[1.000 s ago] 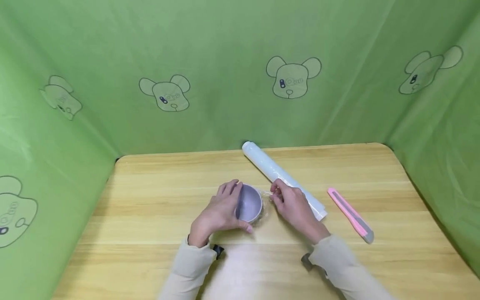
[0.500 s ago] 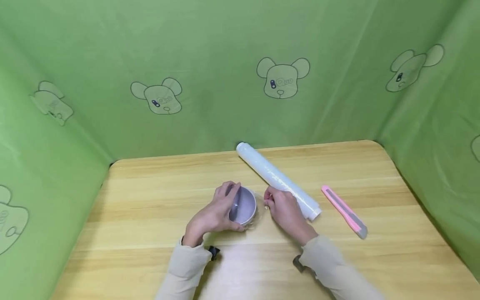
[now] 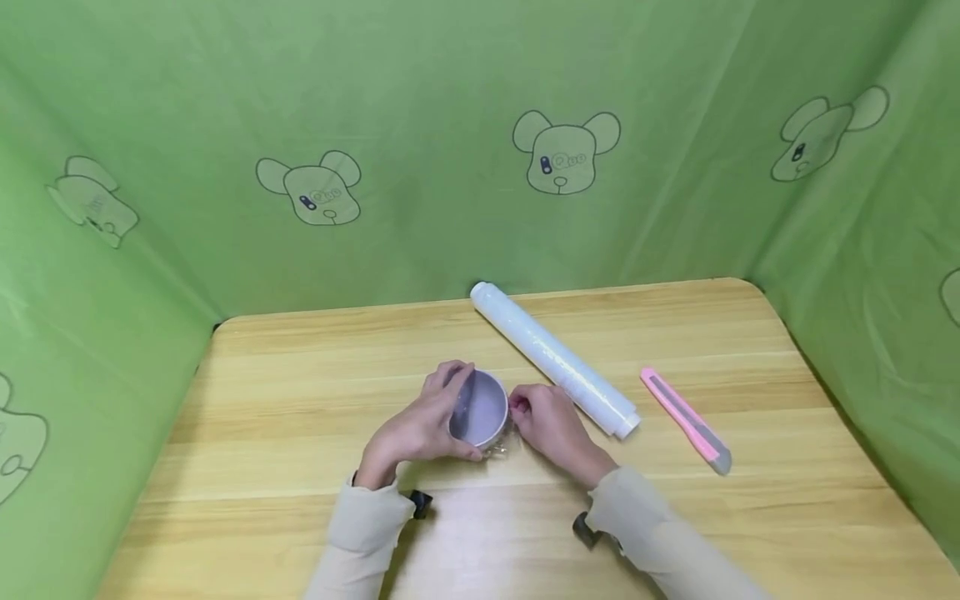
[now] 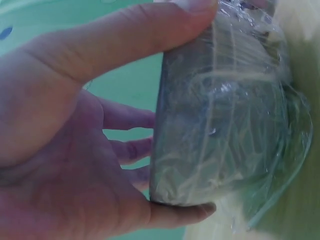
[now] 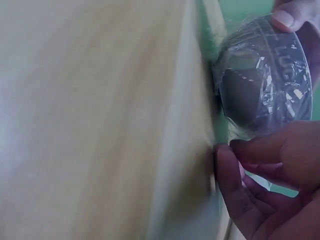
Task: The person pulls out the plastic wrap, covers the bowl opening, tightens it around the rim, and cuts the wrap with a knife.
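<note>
A small greyish-purple bowl [image 3: 486, 410] stands tilted over the table, its inside facing up in the head view. My left hand [image 3: 417, 427] grips it by the rim, thumb on the near side and fingers spread over the far side. Crinkled cling film [image 4: 225, 130] covers the bowl's outside in the left wrist view, with a loose fold hanging off the base. Close against the bowl's right side, my right hand [image 3: 553, 427] pinches the film's edge between thumb and forefinger. Lettering shows through the film on the bowl wall in the right wrist view.
A roll of cling film [image 3: 551, 354] lies slantwise behind and right of the hands. Further right rests a pink and grey utility knife [image 3: 686, 421]. Green cloth walls [image 3: 435, 208] enclose the wooden table [image 3: 300, 400] at the back and both sides.
My right hand has come in left to the bowl's side, and the film stretched between them has slackened. The left hand keeps its grip on the bowl. The head view has shifted slightly.
</note>
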Tool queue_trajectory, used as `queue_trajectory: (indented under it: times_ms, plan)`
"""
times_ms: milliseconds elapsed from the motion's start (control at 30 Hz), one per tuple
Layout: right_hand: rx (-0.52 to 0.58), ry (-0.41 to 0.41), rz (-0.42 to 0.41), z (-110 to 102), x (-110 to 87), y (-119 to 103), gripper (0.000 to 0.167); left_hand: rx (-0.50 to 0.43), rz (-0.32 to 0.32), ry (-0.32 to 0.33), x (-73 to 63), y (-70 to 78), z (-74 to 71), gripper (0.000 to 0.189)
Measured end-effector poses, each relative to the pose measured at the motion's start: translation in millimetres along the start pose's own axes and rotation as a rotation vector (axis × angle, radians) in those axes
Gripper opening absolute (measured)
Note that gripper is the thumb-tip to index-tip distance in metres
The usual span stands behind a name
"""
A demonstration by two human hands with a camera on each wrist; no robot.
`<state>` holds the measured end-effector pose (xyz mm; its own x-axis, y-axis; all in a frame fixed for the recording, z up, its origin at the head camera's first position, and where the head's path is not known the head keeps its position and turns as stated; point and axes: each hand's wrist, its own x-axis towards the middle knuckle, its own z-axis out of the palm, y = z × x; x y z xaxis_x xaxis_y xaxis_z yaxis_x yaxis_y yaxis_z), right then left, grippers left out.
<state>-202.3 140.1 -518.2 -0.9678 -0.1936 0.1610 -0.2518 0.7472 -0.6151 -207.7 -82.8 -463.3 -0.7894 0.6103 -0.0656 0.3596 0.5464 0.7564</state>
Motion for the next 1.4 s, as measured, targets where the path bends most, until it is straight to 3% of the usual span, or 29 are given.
queue_trajectory:
  times_ms: [200, 300, 500, 600, 800, 967, 1067, 1133, 1267, 1333, 1400]
  plan:
    - [0.296, -0.158, 0.167, -0.9, 7.9, -2.4, 0.005, -0.062, 0.056, 0.011, -2.4, -15.4, -8.4, 0.119]
    - [0.411, -0.222, 0.256, -0.7, 11.0, -2.2, 0.005, -0.065, 0.054, -0.006, -2.7, -16.9, -9.5, 0.12]
    - [0.745, -0.293, 0.434, 0.0, 14.5, -1.3, 0.017, -0.085, 0.056, -0.013, -4.5, -18.5, -11.7, 0.119]
    - [0.827, -0.302, 0.501, 0.1, 15.9, -2.3, 0.021, -0.102, 0.074, -0.008, -5.7, -21.1, -13.4, 0.118]
    - [0.725, -0.331, 0.484, 3.2, 17.0, -2.2, 0.027, -0.084, 0.065, -0.018, -5.8, -20.5, -13.1, 0.119]
    - [0.473, -0.308, 0.322, -8.0, 17.2, -4.2, 0.029, -0.067, 0.037, -0.001, -3.5, -16.4, -10.4, 0.121]
    - [0.346, -0.273, 0.237, -23.1, 14.6, -5.5, 0.021, -0.058, 0.021, 0.0, -2.7, -12.7, -9.5, 0.122]
    - [0.385, -0.314, 0.228, -33.3, 9.4, -4.3, 0.019, -0.054, 0.008, -0.008, -2.6, -9.8, -9.2, 0.122]
    - [0.612, -0.467, 0.282, -45.3, -4.9, 0.2, 0.025, -0.045, -0.018, -0.011, -2.3, -5.4, -8.1, 0.123]
    - [0.649, -0.494, 0.27, -44.1, -8.4, 0.0, 0.025, -0.037, -0.027, -0.003, -2.1, -3.9, -6.9, 0.123]
    - [0.608, -0.471, 0.236, -38.9, -9.0, -2.1, 0.018, -0.027, -0.031, 0.002, -2.1, -3.3, -5.3, 0.123]
